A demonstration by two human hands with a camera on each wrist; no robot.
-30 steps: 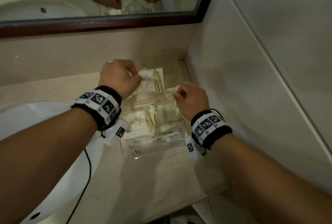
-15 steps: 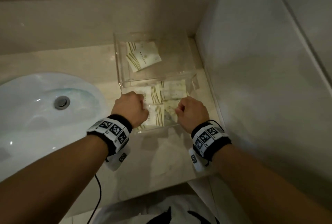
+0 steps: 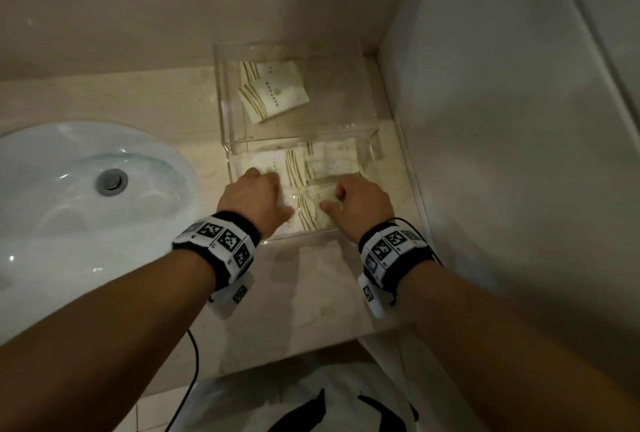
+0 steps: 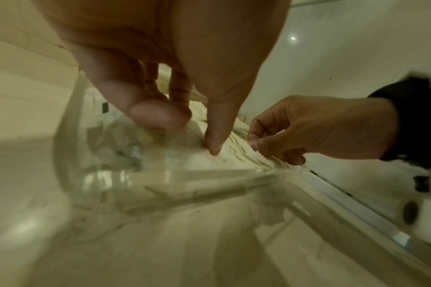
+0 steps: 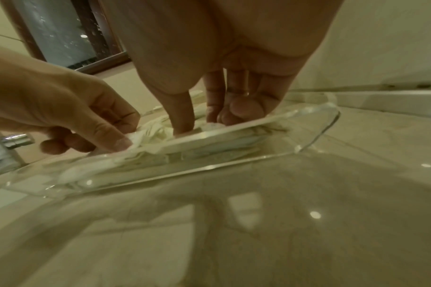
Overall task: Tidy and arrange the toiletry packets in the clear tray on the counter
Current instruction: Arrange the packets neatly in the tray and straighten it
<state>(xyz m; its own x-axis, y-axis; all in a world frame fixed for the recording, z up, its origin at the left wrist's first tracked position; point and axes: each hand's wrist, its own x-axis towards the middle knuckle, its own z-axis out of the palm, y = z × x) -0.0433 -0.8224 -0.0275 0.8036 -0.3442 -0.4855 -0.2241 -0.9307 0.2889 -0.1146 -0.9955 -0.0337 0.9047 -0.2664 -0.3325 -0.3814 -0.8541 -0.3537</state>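
A low clear tray (image 3: 231,171) lies on the counter, with several white packets with gold stripes (image 3: 332,157) in it. Both hands reach into its near end. My left hand (image 3: 256,199) pinches a packet (image 4: 234,153) between thumb and fingers (image 4: 158,116). My right hand (image 3: 360,203) pinches the serrated edge of that striped packet (image 4: 256,151), thumb (image 5: 182,124) pushed down among the packets (image 5: 148,136). Behind stands a taller clear box (image 3: 221,102) with two packets (image 3: 277,92) lying askew. In the head view both hands hide their fingertips.
A white basin (image 3: 69,189) with a metal drain is set in the counter at the left. A tiled wall (image 3: 485,119) rises close on the tray's right. The counter's front edge (image 3: 311,338) lies just behind my wrists. A chrome tap (image 5: 10,141) stands at left.
The head view has tilted down off the mirror. Both hands have come down to the near end of the front tray; over the last half second they have hardly moved.
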